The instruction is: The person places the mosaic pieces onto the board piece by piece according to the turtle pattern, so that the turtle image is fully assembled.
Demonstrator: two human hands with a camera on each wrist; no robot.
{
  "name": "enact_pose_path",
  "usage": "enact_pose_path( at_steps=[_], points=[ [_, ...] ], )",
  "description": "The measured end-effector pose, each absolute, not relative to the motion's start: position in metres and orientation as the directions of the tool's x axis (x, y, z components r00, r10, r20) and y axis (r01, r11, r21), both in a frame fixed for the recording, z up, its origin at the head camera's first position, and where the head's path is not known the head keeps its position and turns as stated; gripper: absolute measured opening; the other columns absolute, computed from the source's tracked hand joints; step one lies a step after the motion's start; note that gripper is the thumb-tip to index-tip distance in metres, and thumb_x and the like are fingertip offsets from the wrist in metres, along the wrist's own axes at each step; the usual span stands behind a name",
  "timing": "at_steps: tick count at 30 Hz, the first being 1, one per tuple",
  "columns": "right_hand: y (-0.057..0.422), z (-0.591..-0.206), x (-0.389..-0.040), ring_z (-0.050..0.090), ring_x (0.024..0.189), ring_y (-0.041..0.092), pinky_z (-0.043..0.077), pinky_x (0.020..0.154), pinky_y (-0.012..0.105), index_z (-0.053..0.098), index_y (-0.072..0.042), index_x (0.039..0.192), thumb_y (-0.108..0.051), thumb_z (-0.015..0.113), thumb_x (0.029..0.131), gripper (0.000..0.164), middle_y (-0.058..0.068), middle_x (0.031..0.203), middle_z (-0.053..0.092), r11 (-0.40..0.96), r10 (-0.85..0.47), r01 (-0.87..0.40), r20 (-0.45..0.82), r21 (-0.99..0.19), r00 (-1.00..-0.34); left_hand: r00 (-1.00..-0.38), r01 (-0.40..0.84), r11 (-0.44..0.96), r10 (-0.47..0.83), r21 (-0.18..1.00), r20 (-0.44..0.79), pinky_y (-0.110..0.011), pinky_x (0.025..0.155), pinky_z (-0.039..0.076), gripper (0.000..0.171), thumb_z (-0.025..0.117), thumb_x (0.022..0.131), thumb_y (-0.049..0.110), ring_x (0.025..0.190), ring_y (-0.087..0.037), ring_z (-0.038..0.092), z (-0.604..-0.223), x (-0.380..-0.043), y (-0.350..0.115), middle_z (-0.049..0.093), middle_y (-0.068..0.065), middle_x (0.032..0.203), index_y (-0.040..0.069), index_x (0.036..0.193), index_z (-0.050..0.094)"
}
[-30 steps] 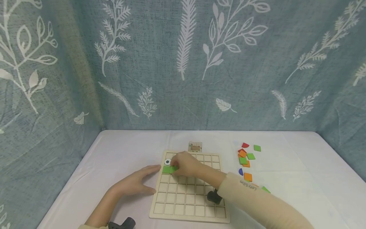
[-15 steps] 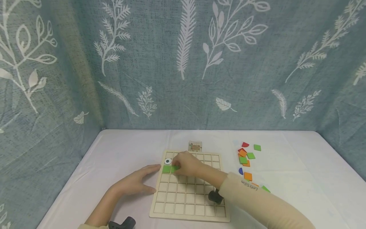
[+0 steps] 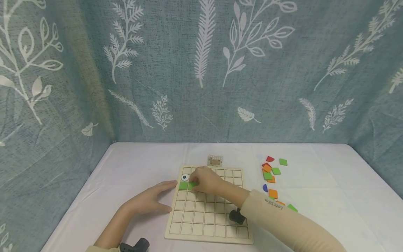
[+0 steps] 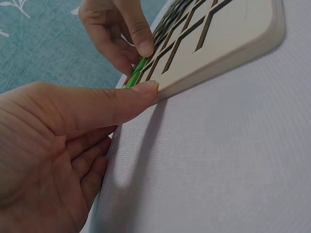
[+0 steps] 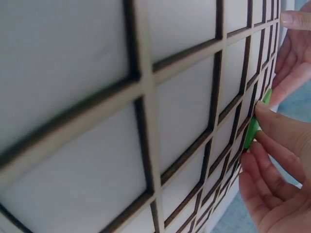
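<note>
A pale wooden grid board [image 3: 198, 218] lies on the table. At its upper left, my right hand [image 3: 206, 180] pinches a green square tile [image 3: 192, 185] over the second column. Another green square [image 3: 183, 186] fills the cell to the left, below a white round piece with a black centre [image 3: 184, 177]. The right wrist view shows the thumb and fingers of my right hand [image 5: 279, 165] on the green edge [image 5: 252, 130]. Beside the board's left edge rests my left hand [image 3: 148, 200], fingers extended; its thumb [image 4: 138, 92] is at the rim in the left wrist view.
Several loose green, orange, red and blue pieces [image 3: 267, 176] lie right of the board, some overlapping. Behind the board is a small picture card [image 3: 215, 161]. A leaf-patterned curtain [image 3: 176, 70] rises behind the white-covered table [image 3: 330, 182].
With the green tile, my right hand has shifted very slightly right, leaving the neighbouring green square distinct from it. My left hand has stayed put at the board's edge.
</note>
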State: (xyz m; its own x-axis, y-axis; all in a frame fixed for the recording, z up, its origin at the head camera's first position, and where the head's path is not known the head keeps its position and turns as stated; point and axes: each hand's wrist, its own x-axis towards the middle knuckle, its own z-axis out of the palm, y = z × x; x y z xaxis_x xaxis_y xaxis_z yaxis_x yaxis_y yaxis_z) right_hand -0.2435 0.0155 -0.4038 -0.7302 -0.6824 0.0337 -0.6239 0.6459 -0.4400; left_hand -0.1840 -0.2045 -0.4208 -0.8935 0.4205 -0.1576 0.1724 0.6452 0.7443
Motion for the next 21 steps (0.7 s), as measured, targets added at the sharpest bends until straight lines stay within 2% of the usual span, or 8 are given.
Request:
enact_pose_path(
  at_steps=[8,13,18,21],
  points=[
    [0.016,-0.406,-0.244,0.063,0.079,0.006,0.050,0.070,0.013,0.072,-0.008,0.097,-0.016,0.077,0.072,0.027,0.001,0.095,0.071,0.650,-0.676,-0.614,0.028,-0.447,-0.736,-0.900,0.149,0.652,0.400,0.743,-0.171,-0.058,0.108,0.021,0.083,0.077,0.067,0.027,0.135,-0.040,0.024,-0.422,-0.185,-0.203,0.034,-0.016,0.146,0.007,0.139,0.041],
    [0.019,-0.402,-0.243,0.063,0.079,0.006,0.051,0.071,0.014,0.072,-0.008,0.097,-0.019,0.075,0.076,0.024,0.001,0.092,0.071,0.632,-0.697,-0.640,0.041,-0.437,-0.716,-0.904,0.143,0.650,0.393,0.747,-0.169,-0.058,0.109,0.019,0.083,0.078,0.067,0.027,0.136,-0.039,0.023,-0.424,-0.186,-0.202,0.035,-0.015,0.146,0.007,0.138,0.042],
    [0.027,-0.393,-0.245,0.060,0.071,0.002,0.050,0.066,0.015,0.071,-0.006,0.088,-0.018,0.068,0.082,0.013,0.000,0.083,0.070,0.527,-0.772,-0.690,0.060,-0.496,-0.633,-0.898,0.164,0.643,0.411,0.748,-0.157,-0.059,0.109,0.018,0.083,0.078,0.067,0.027,0.136,-0.041,0.023,-0.424,-0.186,-0.204,0.034,-0.017,0.146,0.005,0.138,0.041],
    [0.033,-0.386,-0.249,0.053,0.061,0.000,0.046,0.059,0.014,0.070,-0.006,0.081,-0.017,0.064,0.085,0.013,0.002,0.075,0.068,0.473,-0.829,-0.669,-0.032,-0.574,-0.559,-0.892,0.178,0.637,0.426,0.750,-0.151,-0.060,0.109,0.017,0.083,0.078,0.068,0.027,0.136,-0.042,0.022,-0.424,-0.186,-0.205,0.033,-0.018,0.146,0.004,0.139,0.040]
  ],
)
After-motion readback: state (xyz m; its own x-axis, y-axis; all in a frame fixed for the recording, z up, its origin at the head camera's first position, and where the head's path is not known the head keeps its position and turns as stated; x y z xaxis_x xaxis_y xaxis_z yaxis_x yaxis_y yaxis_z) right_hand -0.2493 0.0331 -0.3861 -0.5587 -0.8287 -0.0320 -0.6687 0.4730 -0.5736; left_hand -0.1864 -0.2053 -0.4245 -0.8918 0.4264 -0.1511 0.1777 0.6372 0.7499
